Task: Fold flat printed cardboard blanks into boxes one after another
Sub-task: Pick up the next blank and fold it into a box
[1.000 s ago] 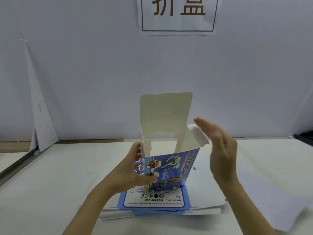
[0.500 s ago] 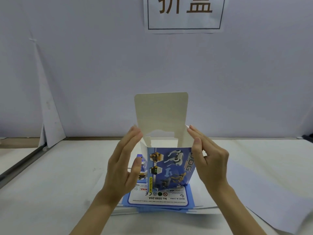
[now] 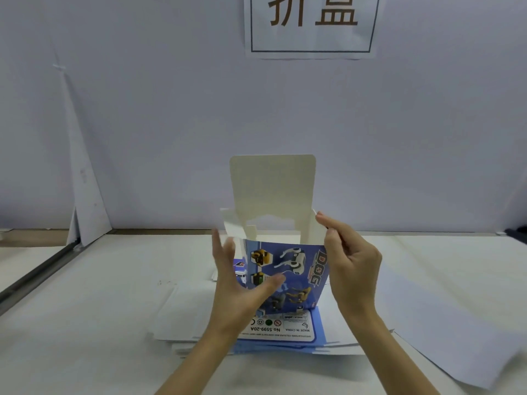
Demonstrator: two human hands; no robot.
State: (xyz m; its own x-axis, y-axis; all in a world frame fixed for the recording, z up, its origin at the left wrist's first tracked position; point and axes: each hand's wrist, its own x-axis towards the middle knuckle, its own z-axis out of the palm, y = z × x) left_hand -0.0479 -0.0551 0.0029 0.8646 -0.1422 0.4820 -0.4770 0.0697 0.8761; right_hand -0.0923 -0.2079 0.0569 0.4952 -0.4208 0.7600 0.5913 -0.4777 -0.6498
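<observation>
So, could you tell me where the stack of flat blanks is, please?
The stack lies on the table, low centre of the head view, under the box between the left hand and right hand.

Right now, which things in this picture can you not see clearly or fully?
Head view:
- Box lower front: hidden by left hand.
- Right side flap: partly covered by right hand.
- Wall sign: top cut off by frame edge.
- Flat blanks: count unclear, edges too thin.
- Left fingers: blurred.

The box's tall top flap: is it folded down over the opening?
No, the top flap stands straight up above the box, whose top is open with its white inside showing.
</observation>
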